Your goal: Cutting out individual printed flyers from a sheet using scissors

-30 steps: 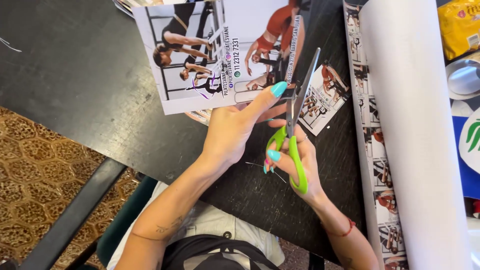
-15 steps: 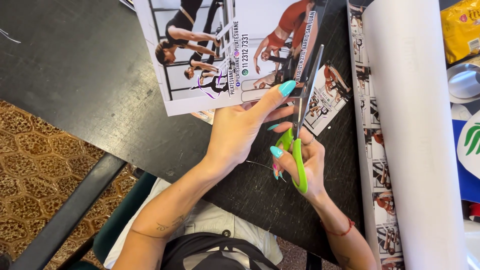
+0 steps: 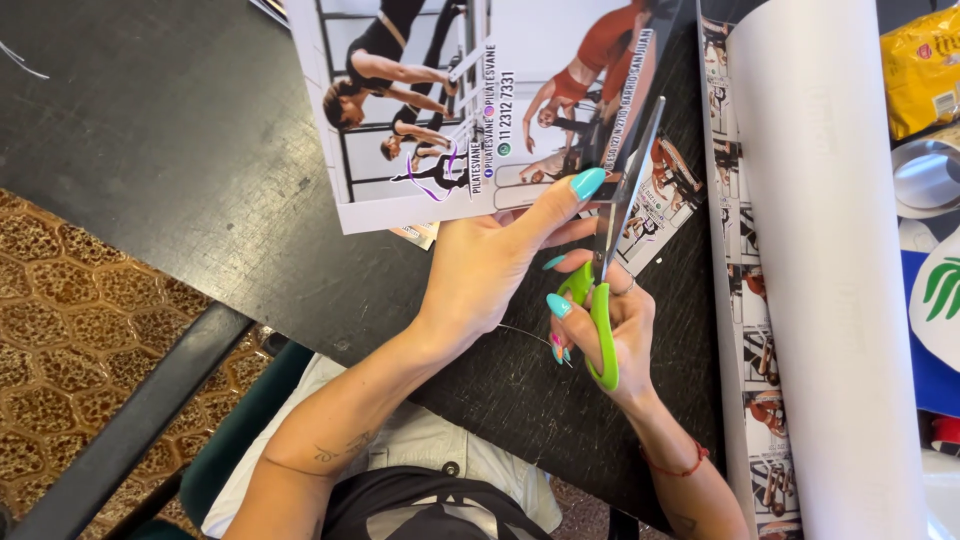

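Now | left hand (image 3: 490, 270) pinches flyer (image 3: 440, 110) edge | right hand (image 3: 610, 320) grips scissors (image 3: 612, 270) | table (image 3: 150, 150) beside

glossy printed paper sheet (image 3: 480, 100), scissors (image 3: 610, 270) showing smooth green plastic handles and shiny metal blades, matt dark table (image 3: 180, 130) looking scuffed, white matt paper roll (image 3: 830, 270)

place: craft or print workspace, likely home or small shop | signs: black worktable (image 3: 180, 150) | big roll of printed sheet (image 3: 820, 280) | printed flyers (image 3: 470, 100) | yellow snack bag (image 3: 925, 70) | patterned brown floor (image 3: 70, 330) | teal chair (image 3: 240, 440)
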